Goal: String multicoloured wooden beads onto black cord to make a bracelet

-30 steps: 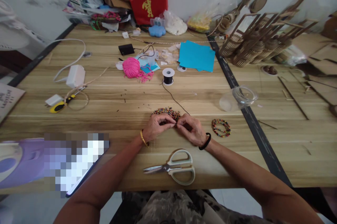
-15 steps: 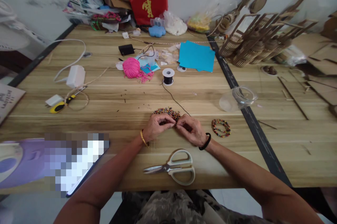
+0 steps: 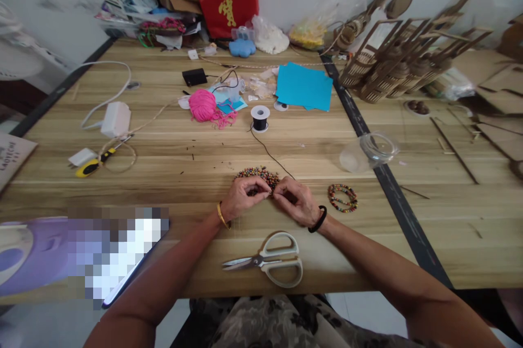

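My left hand [image 3: 245,196] is closed in a pinch beside a heap of small multicoloured beads [image 3: 265,174], with what looks like a bead at its fingertips. Facing it, almost touching, my right hand [image 3: 297,202] pinches the black cord [image 3: 270,153]. That cord runs back to a white spool [image 3: 260,119] standing upright; its end is hidden by my fingers. To the right of my right hand lies a looped strand of strung beads [image 3: 342,198]. Scissors with cream handles [image 3: 263,261] rest in front of me, blades pointing left.
A phone [image 3: 131,261] lies at the front left. A yellow-black screwdriver [image 3: 93,164] and white adapter [image 3: 116,119] are farther left. Pink yarn [image 3: 203,105] and blue sheets [image 3: 304,86] lie behind the spool. A clear plastic container [image 3: 368,153] and bamboo pieces [image 3: 400,67] stand right.
Both hands hold the same pinched pose beside the beads. The view has shifted very slightly; nothing on the table has visibly moved.
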Motion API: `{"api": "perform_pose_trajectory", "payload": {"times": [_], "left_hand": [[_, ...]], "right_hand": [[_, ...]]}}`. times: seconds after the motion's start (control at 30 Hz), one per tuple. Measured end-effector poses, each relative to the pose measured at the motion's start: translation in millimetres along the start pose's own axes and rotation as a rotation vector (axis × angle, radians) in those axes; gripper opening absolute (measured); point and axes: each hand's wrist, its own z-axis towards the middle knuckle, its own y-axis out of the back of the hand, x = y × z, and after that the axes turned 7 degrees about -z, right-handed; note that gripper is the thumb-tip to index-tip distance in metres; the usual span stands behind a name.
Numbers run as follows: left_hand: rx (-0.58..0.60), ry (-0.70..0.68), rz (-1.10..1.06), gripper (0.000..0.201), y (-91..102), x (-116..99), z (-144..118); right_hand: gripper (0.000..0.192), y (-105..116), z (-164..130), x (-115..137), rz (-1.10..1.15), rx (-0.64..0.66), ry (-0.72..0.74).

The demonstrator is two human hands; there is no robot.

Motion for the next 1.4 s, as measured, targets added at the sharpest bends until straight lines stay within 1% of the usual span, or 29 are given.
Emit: {"api": "perform_pose_trajectory", "payload": {"times": [0.1, 0.2, 0.47, 0.6, 0.73, 0.87, 0.97, 1.17, 1.4], "left_hand": [[-0.019, -0.034, 0.008, 0.010, 0.2, 1, 1], [-0.023, -0.085, 0.061, 0.011, 0.8, 0, 1], [0.033, -0.184, 0.282, 0.024, -4.2, -11, -3], [0.096, -0.211, 0.345, 0.033, -9.7, -12, -5], [0.138, -0.186, 0.339, 0.037, -11.5, -13, -6], [0.152, -0.151, 0.332, 0.035, -9.1, -13, -6], [0.167, -0.156, 0.315, 0.034, -6.7, -11, -6], [0.154, -0.151, 0.267, 0.030, -3.0, -9, -6], [0.107, -0.203, 0.265, 0.028, 3.1, -6, -7]], "right_hand": [[0.010, 0, 0, 0, -0.002, -0.016, 0.016], [0.010, 1, 0, 0, -0.003, -0.033, 0.033], [0.006, 1, -1, 4, -0.069, -0.066, 0.133], [0.006, 0, -1, 4, -0.091, -0.074, 0.189], [0.008, 0, 0, 6, -0.098, -0.053, 0.157], [0.012, 1, 0, 7, -0.100, -0.046, 0.101], [0.010, 1, 1, 7, -0.089, -0.041, 0.091], [0.015, 3, 3, 8, -0.055, -0.001, 0.047], [0.013, 5, 9, 4, -0.058, 0.066, 0.060]]}}
